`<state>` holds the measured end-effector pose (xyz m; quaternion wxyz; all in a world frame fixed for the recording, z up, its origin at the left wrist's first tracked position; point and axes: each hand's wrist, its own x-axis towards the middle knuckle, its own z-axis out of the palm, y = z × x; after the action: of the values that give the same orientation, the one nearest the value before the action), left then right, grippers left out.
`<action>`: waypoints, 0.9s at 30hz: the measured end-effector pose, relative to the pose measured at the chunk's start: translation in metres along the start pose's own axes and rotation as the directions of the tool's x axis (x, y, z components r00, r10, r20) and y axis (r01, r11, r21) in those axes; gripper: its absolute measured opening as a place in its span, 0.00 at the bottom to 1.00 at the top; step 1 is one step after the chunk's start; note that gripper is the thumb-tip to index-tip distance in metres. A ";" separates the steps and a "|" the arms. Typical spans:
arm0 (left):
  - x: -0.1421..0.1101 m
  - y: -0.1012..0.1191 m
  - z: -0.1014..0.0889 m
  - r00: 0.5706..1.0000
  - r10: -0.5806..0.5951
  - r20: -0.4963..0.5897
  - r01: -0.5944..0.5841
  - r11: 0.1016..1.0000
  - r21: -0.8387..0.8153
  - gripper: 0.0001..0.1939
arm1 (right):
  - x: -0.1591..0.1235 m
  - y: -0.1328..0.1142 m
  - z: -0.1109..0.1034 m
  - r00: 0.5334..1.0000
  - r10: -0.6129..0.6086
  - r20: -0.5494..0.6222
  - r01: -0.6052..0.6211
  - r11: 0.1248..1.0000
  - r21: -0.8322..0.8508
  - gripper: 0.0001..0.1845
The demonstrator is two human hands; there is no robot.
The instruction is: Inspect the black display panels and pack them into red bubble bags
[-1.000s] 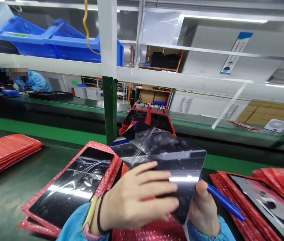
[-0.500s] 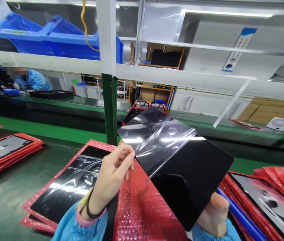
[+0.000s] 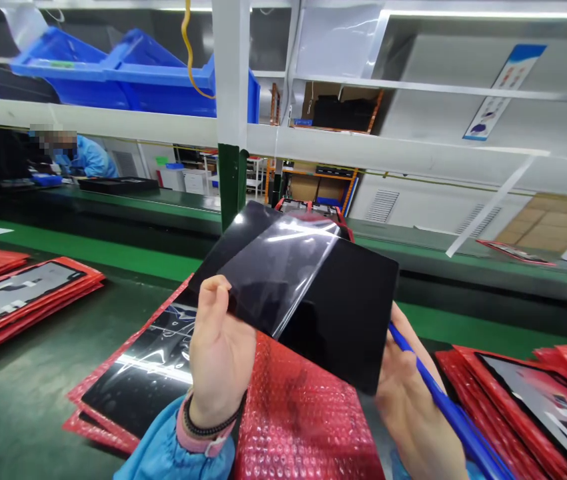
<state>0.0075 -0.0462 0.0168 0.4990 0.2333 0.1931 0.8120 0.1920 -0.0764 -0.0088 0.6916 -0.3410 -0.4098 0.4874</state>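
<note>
Peeling, by all appearances: stripping clear film [image 3: 276, 263] from a black screen [image 3: 351, 310], tilted between both sets of fingers, above a red bubble bag [image 3: 308, 420]. Seemingly pinching the film's near edge with the tips of the left hand [image 3: 223, 367]; grasping the screen's side edge with the right hand [image 3: 410, 407], a blue stick [image 3: 438, 395] lying across those fingers. Probably calls next for a steady right-hand grip and a slow, even left-hand pull.

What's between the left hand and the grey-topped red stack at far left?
Head view: beside the left hand, a shiny black panel on red bubble wrap; then dark bench.
</note>
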 end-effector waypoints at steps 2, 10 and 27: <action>-0.007 0.001 0.002 0.995 0.100 -0.006 -0.100 0.995 -0.004 0.05 | -0.004 -0.006 0.009 0.999 0.023 0.049 -0.021 0.999 -0.048 0.40; -0.028 -0.009 0.000 0.967 0.256 -0.002 -0.256 0.966 -0.031 0.03 | -0.012 -0.004 0.008 0.990 -0.138 0.028 0.129 0.811 -0.570 0.52; 0.014 0.008 -0.006 0.994 -0.021 -0.112 0.004 0.988 -0.157 0.06 | -0.013 -0.014 0.003 0.964 0.017 0.265 0.021 0.990 -0.138 0.41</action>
<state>-0.0078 -0.0375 0.0189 0.5091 0.1459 0.1584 0.8333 0.1923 -0.0929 0.0013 0.6053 -0.3198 -0.5323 0.4980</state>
